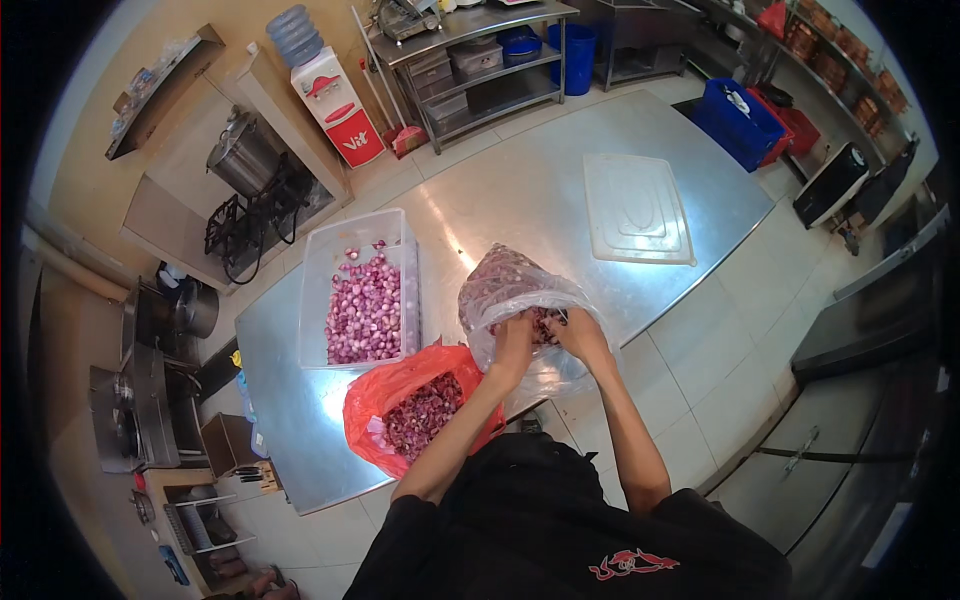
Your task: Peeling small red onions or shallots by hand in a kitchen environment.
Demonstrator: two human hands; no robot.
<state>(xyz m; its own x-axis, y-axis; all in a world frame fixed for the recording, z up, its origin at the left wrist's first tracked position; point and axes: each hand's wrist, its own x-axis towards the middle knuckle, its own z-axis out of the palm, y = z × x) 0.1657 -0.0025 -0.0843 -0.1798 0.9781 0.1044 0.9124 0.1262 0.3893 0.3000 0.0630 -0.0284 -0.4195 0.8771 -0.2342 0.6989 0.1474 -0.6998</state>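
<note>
Both of my hands reach into the mouth of a clear plastic bag [501, 281] filled with unpeeled shallots [546, 324]. My left hand [514, 336] is at the left of the opening, its fingertips hidden among the shallots and film. Opposite it, my right hand [582, 331] touches the contents beside a small dark item I cannot identify. Whether either hand grips a shallot is not clear. A red plastic bag [367, 397] holding shallot skins [424, 412] lies open below my left forearm. Peeled shallots [365, 307] partly fill a translucent plastic bin [315, 289] beyond it.
The steel table [517, 180] bears a translucent lid [639, 210] at the right. Behind stand a water dispenser [337, 109], a steel shelf table [480, 37] and a blue crate [739, 124]. A stockpot [247, 157] stands by a gas burner [229, 225] at the left.
</note>
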